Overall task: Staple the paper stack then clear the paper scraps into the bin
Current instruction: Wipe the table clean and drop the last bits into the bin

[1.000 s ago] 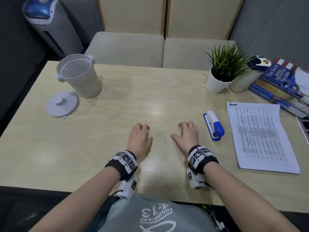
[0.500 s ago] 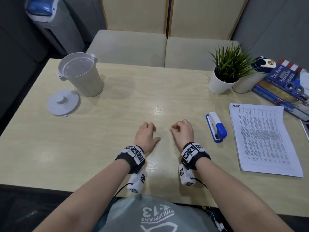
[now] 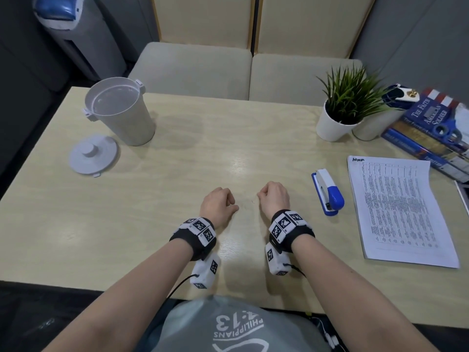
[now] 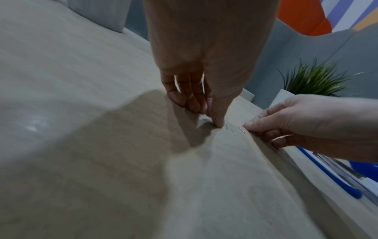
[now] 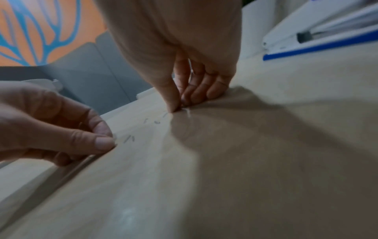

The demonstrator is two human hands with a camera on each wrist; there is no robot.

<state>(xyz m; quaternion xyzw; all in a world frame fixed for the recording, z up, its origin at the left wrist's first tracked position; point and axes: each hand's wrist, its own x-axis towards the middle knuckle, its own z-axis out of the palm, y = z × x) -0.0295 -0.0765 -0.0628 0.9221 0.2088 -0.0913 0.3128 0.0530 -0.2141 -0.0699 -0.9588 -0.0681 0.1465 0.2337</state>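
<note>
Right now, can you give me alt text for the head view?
Both hands, left hand and right hand, rest curled on the table over tiny scraps. The stapler and paper stack lie right; the open bin stands far left.

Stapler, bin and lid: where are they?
stapler (image 3: 328, 191): head view, on its white top arm.
bin (image 3: 127, 123): head view, on its outer wall.
lid (image 3: 94, 156): head view, on its flat top beside the knob.

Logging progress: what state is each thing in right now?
bin: upright, lid off.
lid: flat on table beside bin.
stapler: closed, untouched.
paper stack: flat, right of stapler.
scraps: loose on table.
left hand: pinching scraps.
right hand: pinching scraps.
</note>
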